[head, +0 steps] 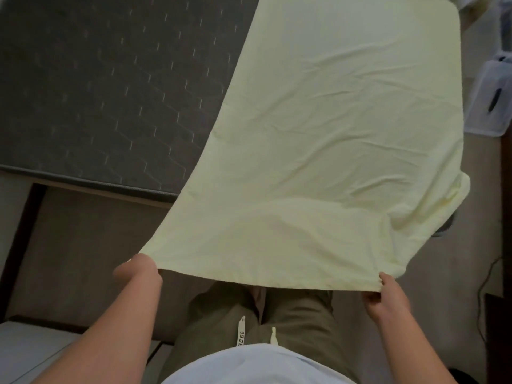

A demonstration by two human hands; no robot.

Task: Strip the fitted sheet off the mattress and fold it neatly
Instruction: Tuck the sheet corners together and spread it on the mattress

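Note:
A pale yellow fitted sheet (327,128) lies folded into a long strip along the right side of the dark grey quilted mattress (91,87). Its near end is lifted off the bed and stretched between my hands. My left hand (138,268) grips the near left corner; its fingers are hidden under the cloth. My right hand (385,293) pinches the near right corner between thumb and fingers. The sheet's right edge sags over the mattress side near my right hand.
The bed frame's brown padded foot (83,239) lies below the mattress edge. White plastic storage boxes (490,98) stand on the floor at the right. A black cable (483,284) runs along the floor at the lower right. My legs in olive trousers (277,314) stand at the bed's foot.

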